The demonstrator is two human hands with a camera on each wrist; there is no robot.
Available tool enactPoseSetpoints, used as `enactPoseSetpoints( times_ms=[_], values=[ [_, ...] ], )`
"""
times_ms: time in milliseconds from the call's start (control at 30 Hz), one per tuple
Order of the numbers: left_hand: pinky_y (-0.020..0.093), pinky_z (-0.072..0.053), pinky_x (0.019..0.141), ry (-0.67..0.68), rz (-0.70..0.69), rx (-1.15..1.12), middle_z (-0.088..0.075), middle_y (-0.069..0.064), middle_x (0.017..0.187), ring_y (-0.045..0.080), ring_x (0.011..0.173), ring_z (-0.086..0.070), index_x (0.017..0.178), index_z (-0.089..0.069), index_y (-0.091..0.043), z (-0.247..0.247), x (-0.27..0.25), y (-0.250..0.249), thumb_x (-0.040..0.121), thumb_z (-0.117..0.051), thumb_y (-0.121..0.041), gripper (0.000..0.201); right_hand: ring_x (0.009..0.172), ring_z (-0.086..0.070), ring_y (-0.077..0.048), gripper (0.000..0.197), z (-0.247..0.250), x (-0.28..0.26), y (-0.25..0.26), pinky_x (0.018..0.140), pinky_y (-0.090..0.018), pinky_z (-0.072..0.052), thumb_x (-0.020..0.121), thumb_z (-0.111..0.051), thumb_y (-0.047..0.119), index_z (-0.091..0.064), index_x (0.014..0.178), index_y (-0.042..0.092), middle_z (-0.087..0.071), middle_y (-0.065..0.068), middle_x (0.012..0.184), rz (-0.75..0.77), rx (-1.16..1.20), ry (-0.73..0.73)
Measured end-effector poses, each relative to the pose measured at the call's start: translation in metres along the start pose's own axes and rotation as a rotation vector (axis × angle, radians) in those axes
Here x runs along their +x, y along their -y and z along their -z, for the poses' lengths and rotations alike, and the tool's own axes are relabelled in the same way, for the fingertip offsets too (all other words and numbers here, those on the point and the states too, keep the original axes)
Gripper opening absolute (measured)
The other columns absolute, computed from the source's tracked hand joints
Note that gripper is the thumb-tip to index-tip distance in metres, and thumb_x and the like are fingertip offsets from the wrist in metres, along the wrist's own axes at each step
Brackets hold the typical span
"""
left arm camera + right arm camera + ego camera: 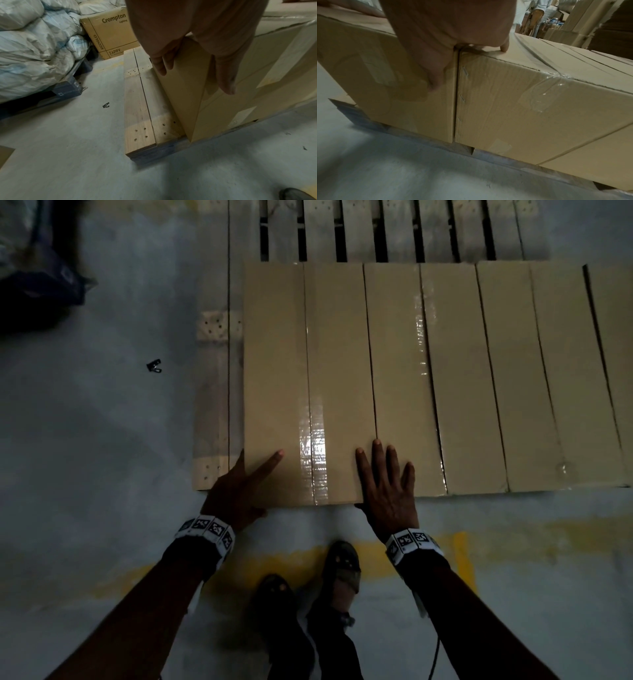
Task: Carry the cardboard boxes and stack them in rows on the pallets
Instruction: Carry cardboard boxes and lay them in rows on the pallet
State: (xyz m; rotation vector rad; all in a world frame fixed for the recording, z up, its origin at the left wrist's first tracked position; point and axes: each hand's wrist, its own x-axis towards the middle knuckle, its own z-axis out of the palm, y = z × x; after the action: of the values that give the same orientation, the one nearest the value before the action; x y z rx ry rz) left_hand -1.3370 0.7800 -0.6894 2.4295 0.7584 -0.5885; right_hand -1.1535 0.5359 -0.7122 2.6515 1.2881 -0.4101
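A row of several tan, taped cardboard boxes lies side by side on a wooden pallet point(215, 392). My left hand point(246, 477) is at the near left corner of the leftmost box point(277, 371). Its thumb lies on top, and its straight fingers point(162, 65) press the box's left side point(185, 94). My right hand point(387, 484) lies flat on top, over the seam between that box and the second box point(397, 354). Its thumb point(435, 83) points down the front face point(393, 88). The second box's taped end point(539, 101) sits flush beside it.
Bare slats point(359, 231) show at the pallet's far end, and a bare strip point(137, 108) runs left of the boxes. White sacks point(30, 47) and a printed carton point(111, 33) stand to the left. A small black clip point(154, 366) lies on the floor. My feet point(342, 566) stand on a yellow line.
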Motion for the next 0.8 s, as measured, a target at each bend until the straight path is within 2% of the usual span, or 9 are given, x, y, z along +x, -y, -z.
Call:
enactPoseSetpoints(
  times_ms=[133,300,367,433,500,533,600,667,800],
  values=[
    [0.049,-0.048,0.107,0.003,0.0,-0.011,-0.014,0.011,0.167,0.039,0.143,-0.041,0.15,0.01,-0.066,0.0,0.001,0.0,0.075,-0.09,-0.023,0.133,0.156,-0.009,-0.042,0.128,0.001,-0.001,-0.001,0.118,-0.067,-0.022,0.074,-0.088,0.035,0.001,0.165,0.017,0.001,-0.019,0.171,-0.001,-0.015,0.002],
    [0.053,-0.045,0.109,0.056,0.032,0.012,-0.016,0.014,0.166,0.04,0.145,-0.037,0.147,0.014,-0.069,0.004,0.001,-0.004,0.073,-0.091,-0.025,0.136,0.157,-0.004,-0.041,0.126,0.001,-0.003,-0.009,0.118,-0.065,-0.025,0.073,-0.078,-0.001,0.008,0.164,0.016,0.006,-0.017,0.171,0.042,-0.031,0.002],
    [0.059,-0.04,0.112,0.101,0.068,-0.037,-0.006,0.011,0.168,0.039,0.152,-0.023,0.143,0.014,-0.073,0.009,-0.001,-0.008,0.069,-0.094,-0.026,0.14,0.157,-0.006,-0.039,0.132,0.005,-0.008,-0.016,0.119,-0.061,-0.026,0.068,-0.082,0.0,0.007,0.164,0.018,0.005,-0.014,0.172,0.066,-0.029,0.033],
    [0.069,-0.027,0.116,0.117,0.124,-0.092,0.018,0.003,0.169,0.037,0.156,-0.001,0.144,0.012,-0.074,0.015,-0.006,-0.018,0.064,-0.097,-0.031,0.142,0.157,-0.01,-0.037,0.136,0.018,-0.017,-0.027,0.12,-0.059,-0.026,0.064,-0.084,-0.001,0.003,0.165,0.024,0.001,-0.01,0.172,0.068,-0.001,0.067],
    [0.073,-0.014,0.116,0.067,0.17,-0.126,0.034,-0.005,0.164,0.033,0.156,0.015,0.151,0.005,-0.065,0.022,-0.02,-0.035,0.062,-0.097,-0.038,0.138,0.158,-0.005,-0.035,0.136,0.043,-0.029,-0.037,0.121,-0.059,-0.022,0.065,-0.078,-0.007,0.006,0.163,0.035,0.005,-0.005,0.173,0.027,0.043,0.107],
    [0.072,-0.012,0.118,0.021,0.173,-0.141,0.036,-0.006,0.163,0.031,0.156,0.017,0.154,0.002,-0.061,0.025,-0.03,-0.045,0.063,-0.096,-0.041,0.136,0.158,0.001,-0.033,0.134,0.059,-0.034,-0.042,0.122,-0.058,-0.019,0.068,-0.074,-0.009,0.008,0.162,0.039,0.011,-0.003,0.172,-0.003,0.068,0.146],
    [0.068,-0.019,0.12,-0.075,0.137,-0.15,0.031,-0.005,0.166,0.029,0.157,0.011,0.158,-0.002,-0.053,0.033,-0.058,-0.067,0.064,-0.094,-0.045,0.132,0.158,0.006,-0.031,0.126,0.097,-0.047,-0.052,0.123,-0.058,-0.018,0.073,-0.066,-0.013,0.002,0.162,0.043,0.016,0.0,0.171,-0.077,0.121,0.19],
    [0.062,-0.028,0.119,-0.12,0.101,-0.198,0.024,-0.004,0.168,0.029,0.158,0.003,0.159,-0.008,-0.049,0.043,-0.089,-0.089,0.064,-0.094,-0.045,0.128,0.158,0.002,-0.032,0.12,0.135,-0.064,-0.062,0.122,-0.058,-0.022,0.075,-0.065,-0.013,-0.006,0.163,0.042,0.012,-0.001,0.172,-0.157,0.18,0.192],
    [0.059,-0.037,0.116,-0.169,0.028,-0.326,0.004,0.0,0.172,0.03,0.156,-0.014,0.158,-0.025,-0.038,0.071,-0.147,-0.124,0.073,-0.091,-0.038,0.108,0.154,-0.021,-0.036,0.095,0.192,-0.103,-0.068,0.113,-0.058,-0.039,0.083,-0.078,0.009,-0.027,0.16,0.03,-0.01,-0.008,0.171,-0.225,0.335,0.152]
  ],
)
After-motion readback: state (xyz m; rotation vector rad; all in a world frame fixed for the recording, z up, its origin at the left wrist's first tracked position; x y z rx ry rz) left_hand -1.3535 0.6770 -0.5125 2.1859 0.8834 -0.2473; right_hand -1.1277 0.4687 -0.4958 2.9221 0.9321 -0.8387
